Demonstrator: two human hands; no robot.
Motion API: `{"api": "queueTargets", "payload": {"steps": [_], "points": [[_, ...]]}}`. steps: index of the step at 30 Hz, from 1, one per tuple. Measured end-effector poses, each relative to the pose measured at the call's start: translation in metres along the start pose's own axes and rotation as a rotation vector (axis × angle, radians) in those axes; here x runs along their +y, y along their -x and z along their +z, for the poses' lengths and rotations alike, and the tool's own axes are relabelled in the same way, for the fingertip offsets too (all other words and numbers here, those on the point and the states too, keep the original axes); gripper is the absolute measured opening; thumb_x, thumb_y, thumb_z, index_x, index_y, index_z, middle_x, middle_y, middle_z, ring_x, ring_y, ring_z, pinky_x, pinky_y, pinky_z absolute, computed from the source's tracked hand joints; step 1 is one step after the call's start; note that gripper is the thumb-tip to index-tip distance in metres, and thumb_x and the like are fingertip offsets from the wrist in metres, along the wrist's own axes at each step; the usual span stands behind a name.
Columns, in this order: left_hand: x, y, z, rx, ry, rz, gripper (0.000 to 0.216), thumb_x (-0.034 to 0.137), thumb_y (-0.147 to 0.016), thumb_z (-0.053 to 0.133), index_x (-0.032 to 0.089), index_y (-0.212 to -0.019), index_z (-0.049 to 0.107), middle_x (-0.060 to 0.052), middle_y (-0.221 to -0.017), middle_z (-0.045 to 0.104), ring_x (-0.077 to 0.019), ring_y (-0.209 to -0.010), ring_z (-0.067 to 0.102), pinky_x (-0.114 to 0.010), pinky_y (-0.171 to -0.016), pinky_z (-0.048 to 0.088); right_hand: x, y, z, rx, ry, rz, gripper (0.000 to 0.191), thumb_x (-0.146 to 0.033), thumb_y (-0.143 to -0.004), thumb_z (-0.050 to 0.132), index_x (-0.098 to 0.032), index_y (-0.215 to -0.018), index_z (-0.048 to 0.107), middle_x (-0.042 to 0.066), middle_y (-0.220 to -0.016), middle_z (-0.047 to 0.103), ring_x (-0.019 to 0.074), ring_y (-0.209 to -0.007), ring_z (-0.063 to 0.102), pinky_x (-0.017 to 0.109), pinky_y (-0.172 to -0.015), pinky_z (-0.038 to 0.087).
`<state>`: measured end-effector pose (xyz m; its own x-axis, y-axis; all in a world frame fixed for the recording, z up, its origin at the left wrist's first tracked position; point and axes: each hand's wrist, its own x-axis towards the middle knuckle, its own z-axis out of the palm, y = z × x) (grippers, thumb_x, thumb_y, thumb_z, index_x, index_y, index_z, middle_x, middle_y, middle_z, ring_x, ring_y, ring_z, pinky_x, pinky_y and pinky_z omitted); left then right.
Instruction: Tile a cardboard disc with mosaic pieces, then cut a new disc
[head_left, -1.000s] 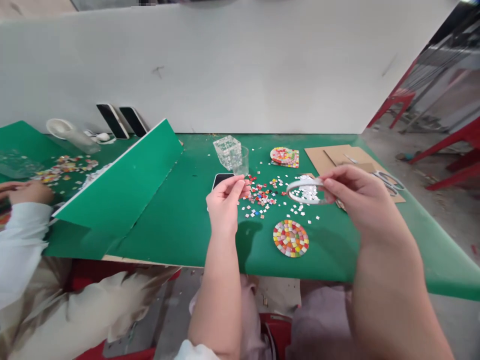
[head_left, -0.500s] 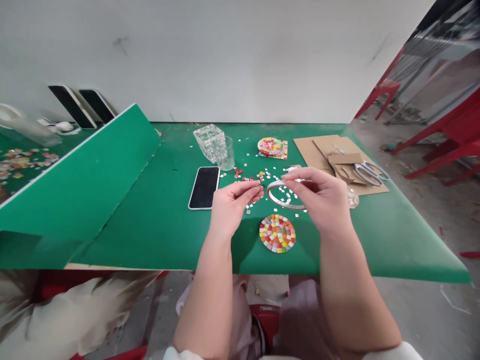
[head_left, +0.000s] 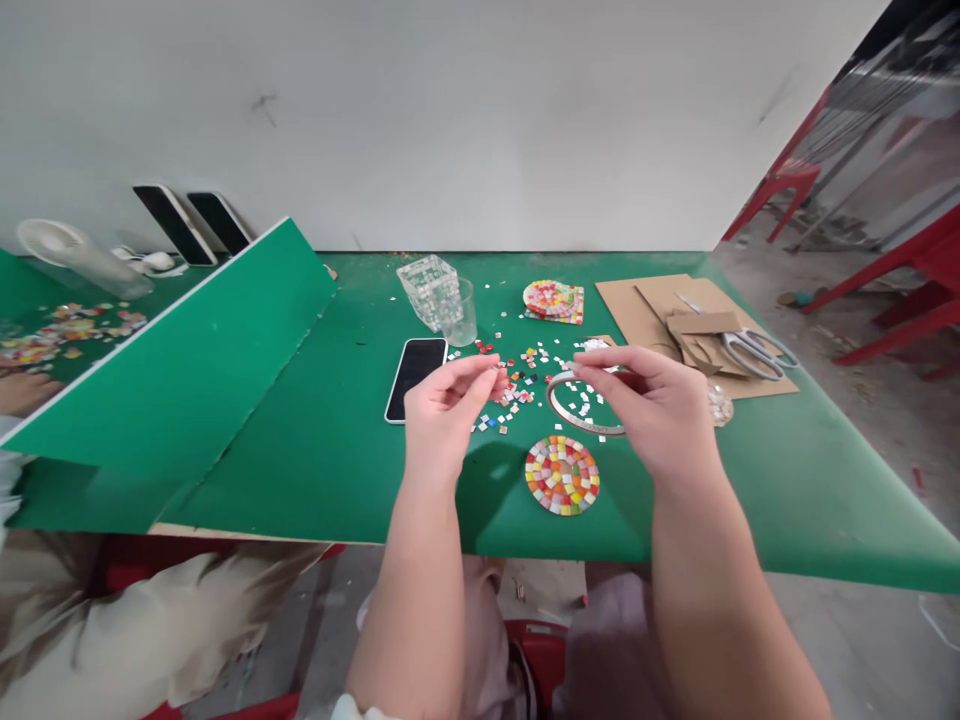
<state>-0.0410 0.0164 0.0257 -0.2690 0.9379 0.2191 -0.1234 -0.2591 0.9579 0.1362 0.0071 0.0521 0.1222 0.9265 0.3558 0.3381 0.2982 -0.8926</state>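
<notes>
My right hand point(head_left: 654, 408) pinches a narrow roll of tape point(head_left: 581, 424), a thin pale ring with print on its inner side, held in the air over the table. To its left, my left hand point(head_left: 457, 402) is closed, thumb against fingertips; whatever is in the pinch is too small to make out. The two hands are apart. Below and between them lies a round coaster point(head_left: 562, 475) covered with red, orange, yellow, white and green mosaic tiles. Loose mosaic tiles point(head_left: 517, 395) are scattered on the green table behind my hands, partly hidden by them.
A phone point(head_left: 415, 380) lies left of my left hand. Behind it are a clear cup point(head_left: 459, 315) and a clear tile-patterned bag point(head_left: 430, 290). More mosaic pieces point(head_left: 553, 299) lie at the back. Scissors point(head_left: 754, 352) rest on cardboard point(head_left: 637, 300). A green divider point(head_left: 180, 370) stands left; a person's hand point(head_left: 28, 392) shows beyond.
My left hand has drawn left, away from the roll of tape, widening the gap between my hands. The ring hangs slightly lower. The view has shifted a little left, showing another person's hand.
</notes>
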Motion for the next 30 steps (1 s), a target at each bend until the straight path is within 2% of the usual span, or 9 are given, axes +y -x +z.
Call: {"api": "queueTargets", "payload": {"steps": [3,7,11,17,22,30], "points": [[0.004,0.004,0.006,-0.007,0.021,-0.009,0.010,0.021,-0.066,0.071,0.022,-0.077,0.071,-0.001,-0.066,0.070,-0.0133,-0.060,0.066,-0.025,-0.060,0.057,-0.002,0.002,0.000,-0.078,-0.016,0.013,0.007,-0.028,-0.076,0.065,-0.025,-0.080,0.070,0.000,-0.080,0.070,0.0141,-0.063,0.060,0.026,-0.052,0.045],[0.008,0.008,0.009,-0.100,0.019,-0.067,0.012,0.017,-0.062,0.074,0.022,-0.073,0.072,0.000,-0.066,0.071,-0.0139,-0.060,0.067,-0.022,-0.058,0.057,-0.009,0.004,-0.001,-0.160,-0.026,0.025,0.007,-0.027,-0.077,0.064,-0.023,-0.081,0.069,0.000,-0.079,0.069,0.0124,-0.060,0.058,0.024,-0.050,0.044],[0.010,0.012,0.008,-0.150,-0.064,-0.089,0.015,0.019,-0.063,0.075,0.023,-0.077,0.073,0.000,-0.071,0.072,-0.0149,-0.065,0.068,-0.021,-0.059,0.056,-0.015,0.006,-0.002,-0.209,-0.076,0.003,0.007,-0.025,-0.078,0.063,-0.022,-0.081,0.068,0.000,-0.081,0.068,0.0111,-0.062,0.058,0.022,-0.051,0.045],[0.011,0.016,0.005,-0.242,-0.128,-0.014,0.016,0.020,-0.065,0.073,0.027,-0.080,0.073,0.003,-0.073,0.072,-0.0123,-0.065,0.068,-0.017,-0.062,0.055,-0.014,0.009,-0.002,-0.336,-0.062,0.051,0.023,-0.029,-0.081,0.060,-0.031,-0.103,0.064,-0.005,-0.072,0.060,0.0050,-0.048,0.045,0.018,-0.043,0.038],[0.011,0.017,0.004,-0.293,-0.166,0.043,0.019,0.020,-0.066,0.073,0.030,-0.082,0.073,0.005,-0.076,0.072,-0.0105,-0.066,0.067,-0.015,-0.064,0.055,-0.013,0.009,-0.001,-0.359,-0.041,0.061,0.022,-0.030,-0.081,0.059,-0.032,-0.103,0.064,-0.006,-0.071,0.058,0.0037,-0.047,0.041,0.017,-0.045,0.038],[0.009,0.017,0.001,-0.302,-0.198,0.090,0.018,0.021,-0.067,0.073,0.030,-0.082,0.073,0.005,-0.076,0.072,-0.0111,-0.066,0.067,-0.017,-0.064,0.055,-0.013,0.009,0.000,-0.369,0.001,0.067,0.022,-0.030,-0.081,0.059,-0.033,-0.103,0.064,-0.006,-0.071,0.058,0.0036,-0.047,0.040,0.017,-0.044,0.036]]}}
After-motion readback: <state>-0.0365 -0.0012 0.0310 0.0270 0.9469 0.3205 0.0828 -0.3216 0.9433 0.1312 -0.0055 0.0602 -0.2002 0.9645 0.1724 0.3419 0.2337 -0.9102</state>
